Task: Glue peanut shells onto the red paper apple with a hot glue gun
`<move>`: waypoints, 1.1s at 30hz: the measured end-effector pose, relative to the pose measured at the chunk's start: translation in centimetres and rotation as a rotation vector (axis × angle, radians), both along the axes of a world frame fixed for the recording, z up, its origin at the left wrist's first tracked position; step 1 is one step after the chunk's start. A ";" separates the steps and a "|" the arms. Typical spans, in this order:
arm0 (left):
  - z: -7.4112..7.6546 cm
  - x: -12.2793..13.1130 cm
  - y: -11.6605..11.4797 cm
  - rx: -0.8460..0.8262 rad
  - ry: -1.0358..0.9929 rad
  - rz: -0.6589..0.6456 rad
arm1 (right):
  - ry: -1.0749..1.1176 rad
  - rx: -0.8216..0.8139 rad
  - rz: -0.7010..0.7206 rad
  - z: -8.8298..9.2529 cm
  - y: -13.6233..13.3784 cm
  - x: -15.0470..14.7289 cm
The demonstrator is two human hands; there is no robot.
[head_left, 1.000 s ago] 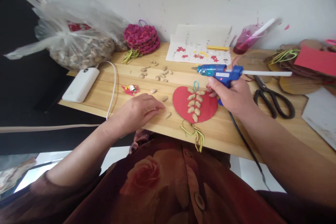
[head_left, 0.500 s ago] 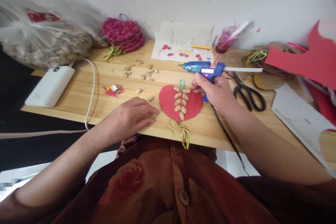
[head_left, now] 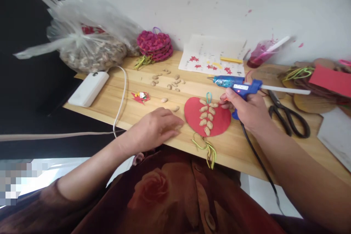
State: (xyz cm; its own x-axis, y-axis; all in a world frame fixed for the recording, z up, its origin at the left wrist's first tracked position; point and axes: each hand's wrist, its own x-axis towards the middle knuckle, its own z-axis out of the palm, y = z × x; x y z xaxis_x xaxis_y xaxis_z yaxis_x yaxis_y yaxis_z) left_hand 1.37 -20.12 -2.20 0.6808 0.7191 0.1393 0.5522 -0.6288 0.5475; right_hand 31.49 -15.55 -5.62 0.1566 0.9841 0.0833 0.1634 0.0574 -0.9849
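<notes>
My right hand [head_left: 246, 109] is wrapped round the handle of a blue glue gun [head_left: 233, 82], whose nozzle points left above a red paper disc [head_left: 192, 111]. Two slanting rows of peanuts [head_left: 203, 115] lie on the disc. A teal loop [head_left: 208, 97] is at its top, and a yellow-green tassel [head_left: 211, 153] hangs from its bottom over the table edge. Left of the disc my left hand [head_left: 159, 128] rests low over the wood, fingers curved together; whatever its fingertips hold is hidden. Loose peanuts [head_left: 164, 100] lie beyond it.
Black scissors [head_left: 290, 117] lie right of my right hand. A white power bank [head_left: 89, 88] with a cable, a plastic bag [head_left: 93, 51], magenta discs [head_left: 154, 44], a printed sheet [head_left: 203, 49] and a cup [head_left: 259, 55] with red liquid stand further back.
The view has shifted left, so everything appears further right. Both hands keep nearly the same places beside the disc, and the glue gun is still in my right hand.
</notes>
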 end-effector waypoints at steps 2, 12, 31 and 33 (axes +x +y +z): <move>-0.4 0.4 -0.5 0.027 -0.029 0.005 | -0.003 -0.015 -0.002 0.0 -0.1 0.1; -1.6 -2.5 -0.3 0.199 0.017 0.158 | 0.001 -0.032 0.006 -0.1 0.0 0.3; -1.9 0.3 2.9 0.252 0.065 0.277 | 0.078 -0.076 0.027 -0.1 0.1 0.4; -1.8 0.4 3.1 0.224 0.078 0.262 | 0.077 -0.078 0.028 -0.1 0.0 0.5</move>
